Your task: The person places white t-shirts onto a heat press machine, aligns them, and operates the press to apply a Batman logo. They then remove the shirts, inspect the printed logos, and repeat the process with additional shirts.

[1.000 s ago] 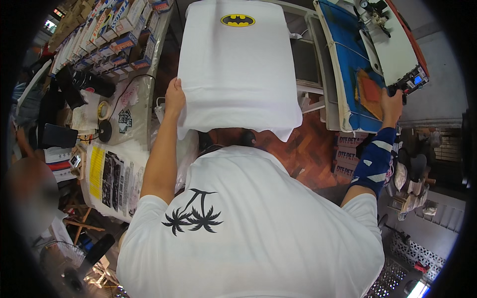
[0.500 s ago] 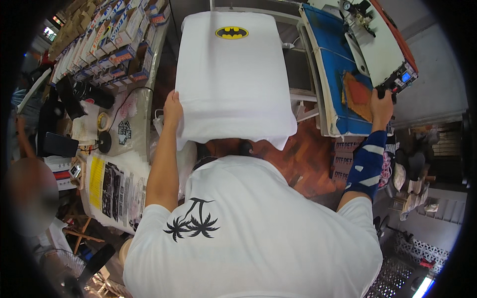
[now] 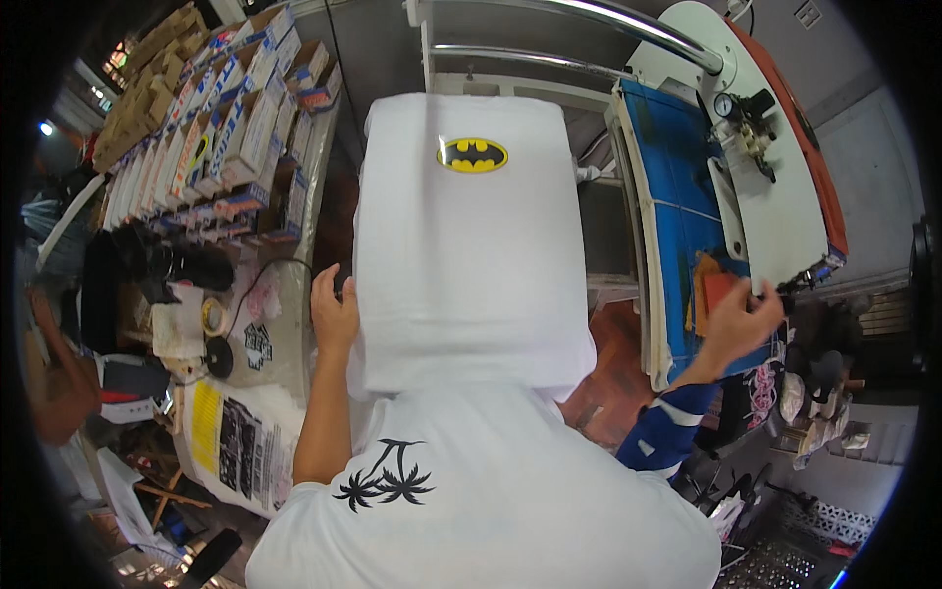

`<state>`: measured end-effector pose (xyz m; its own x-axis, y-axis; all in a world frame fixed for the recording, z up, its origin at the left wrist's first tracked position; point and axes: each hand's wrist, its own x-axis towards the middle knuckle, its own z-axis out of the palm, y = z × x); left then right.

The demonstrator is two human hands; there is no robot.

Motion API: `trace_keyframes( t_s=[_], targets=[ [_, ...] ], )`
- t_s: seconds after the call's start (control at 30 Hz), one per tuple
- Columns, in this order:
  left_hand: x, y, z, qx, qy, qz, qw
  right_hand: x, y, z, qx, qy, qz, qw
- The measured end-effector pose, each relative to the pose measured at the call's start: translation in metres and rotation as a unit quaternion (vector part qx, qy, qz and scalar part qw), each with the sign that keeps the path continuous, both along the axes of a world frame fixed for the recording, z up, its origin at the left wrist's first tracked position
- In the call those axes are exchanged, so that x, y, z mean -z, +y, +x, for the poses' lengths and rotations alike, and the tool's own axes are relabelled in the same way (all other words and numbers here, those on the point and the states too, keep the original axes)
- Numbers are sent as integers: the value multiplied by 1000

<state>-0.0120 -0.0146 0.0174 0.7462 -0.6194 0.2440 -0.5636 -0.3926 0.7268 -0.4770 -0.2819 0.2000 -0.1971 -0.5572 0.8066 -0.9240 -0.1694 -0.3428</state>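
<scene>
A white T-shirt (image 3: 471, 255) is stretched over a flat platen in front of me, with a yellow oval print bearing a black bat (image 3: 473, 154) near its far end. Beside the shirt's left edge is my left hand (image 3: 336, 306), its fingers apart; whether it touches the cloth I cannot tell. My right hand (image 3: 738, 322) is raised at the right with thumb and fingers apart and nothing visible in it. It is close to the near end of the white swing-arm press head (image 3: 785, 211). A dark blue patterned sleeve (image 3: 667, 427) covers my right forearm.
A blue-topped board (image 3: 677, 196) with orange and red pieces (image 3: 714, 290) lies right of the platen. Metal bars (image 3: 535, 56) cross at the far side. Many long cartons (image 3: 216, 137) fill the left table, near a tape roll (image 3: 212, 316). Another person's arm (image 3: 59, 368) shows far left.
My right hand has come off the press's black handle and opened. My left hand's fingers have spread at the shirt edge. The view has shifted, with the shirt lower in it.
</scene>
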Motion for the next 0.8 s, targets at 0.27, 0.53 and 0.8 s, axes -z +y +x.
trace_keyframes(
  t_s=[0.27, 0.53, 0.8],
  targets=[
    [-32, -163, 8, 227, -162, -27, 960, 141, -45, 229, -455, -9, 180, 872],
    [-14, -224, 14, 245, -141, -14, 959, 163, -90, 292, -473, 14, 211, 855],
    [-19, -230, 12, 241, -181, 93, 949, 166, -94, 301, -456, 68, 234, 856]
  ],
)
